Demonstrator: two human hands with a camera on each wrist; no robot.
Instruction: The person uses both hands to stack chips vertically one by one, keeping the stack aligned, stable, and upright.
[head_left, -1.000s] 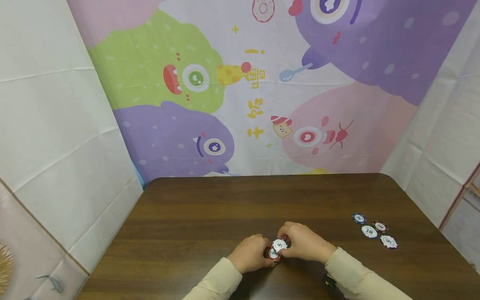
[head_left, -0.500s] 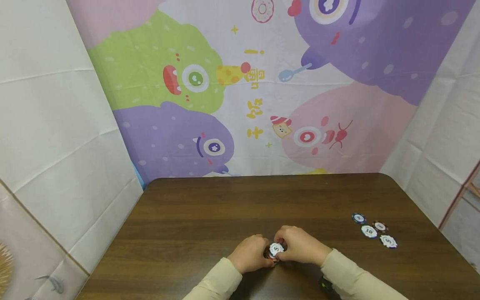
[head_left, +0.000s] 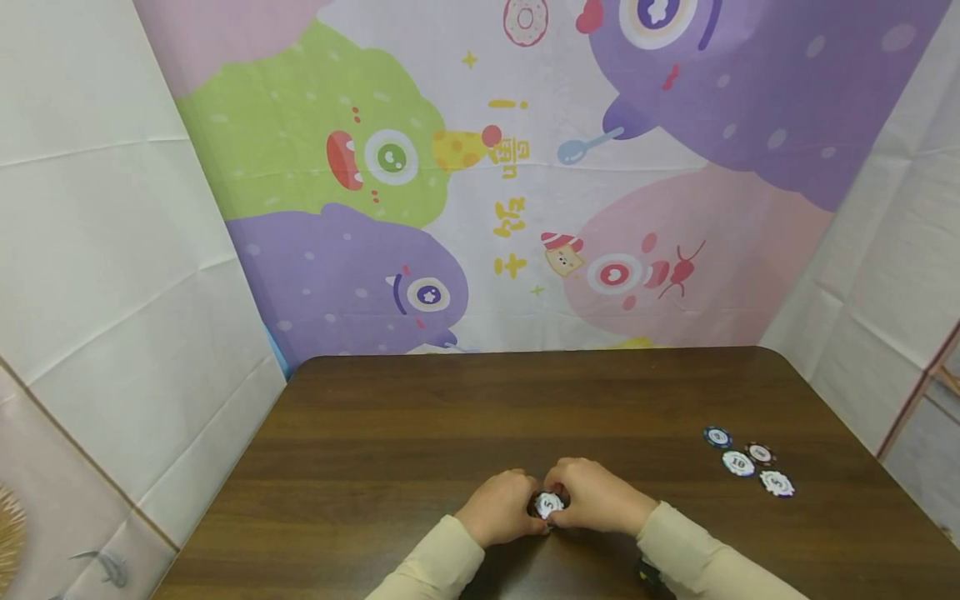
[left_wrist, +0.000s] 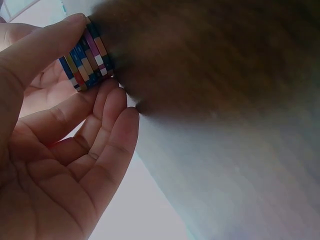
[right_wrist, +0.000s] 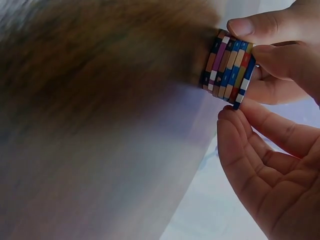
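Observation:
A short stack of poker chips [right_wrist: 229, 67] stands on the table between both hands, its striped edges showing in both wrist views. My left hand [head_left: 497, 508] grips the stack from the left, thumb in front and fingers behind. On top lies a white poker chip [head_left: 550, 505] marked 5. My right hand [head_left: 600, 496] pinches this chip at its edge between thumb and fingers, level with the stack's upper end. In the left wrist view the left thumb [left_wrist: 70, 30] lies along the side of the chip stack [left_wrist: 87, 60]. The lower chips are mostly hidden in the head view.
Several loose poker chips lie on the right of the brown table [head_left: 420, 417]: a blue-edged chip [head_left: 718, 437], a white chip marked 10 [head_left: 738, 463], a dark-edged chip [head_left: 761, 453] and a white chip [head_left: 777, 483]. A cartoon cloth [head_left: 510, 317] hangs behind.
My right hand has moved left and slightly toward the body, bringing the white chip from overlapping the stack to squarely over it. My left hand has stayed in place around the stack.

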